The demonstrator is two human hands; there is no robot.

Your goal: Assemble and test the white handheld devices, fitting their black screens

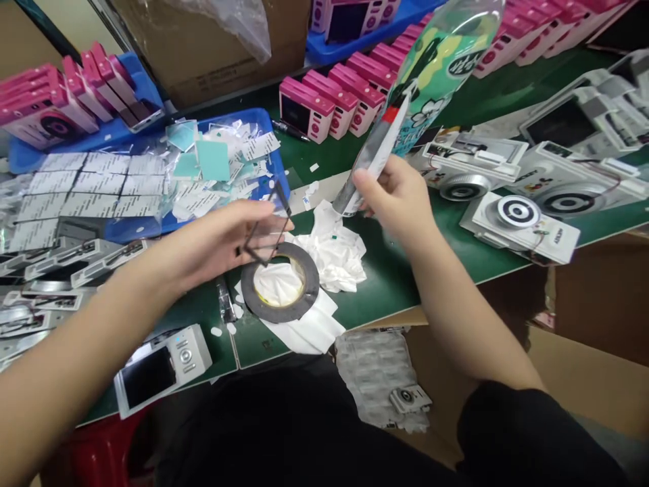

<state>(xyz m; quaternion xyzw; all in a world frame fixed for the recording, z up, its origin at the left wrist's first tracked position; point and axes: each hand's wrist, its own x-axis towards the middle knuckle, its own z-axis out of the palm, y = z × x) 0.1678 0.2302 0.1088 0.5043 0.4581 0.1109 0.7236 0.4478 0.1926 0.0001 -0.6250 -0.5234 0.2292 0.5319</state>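
Note:
A thin clear pane with a dark frame (268, 226) is held between the thumb and fingers of my left hand (223, 240). My right hand (395, 199) grips a grey and white tube (374, 152) with a red band and a pointed white tip, tilted up to the right. Behind that tube stands a bottle with a green label (436, 67). Below my left hand a roll of black tape (280, 312) lies on white tissue (309, 328). More crumpled tissue (337, 257) sits between my hands.
A blue tray (263, 122) holds paper labels and teal squares. Pink cameras (307, 108) line the back; white cameras (522, 223) lie at the right. One white camera (162, 368) rests at the front left edge. A cardboard box (203, 54) stands behind the tray.

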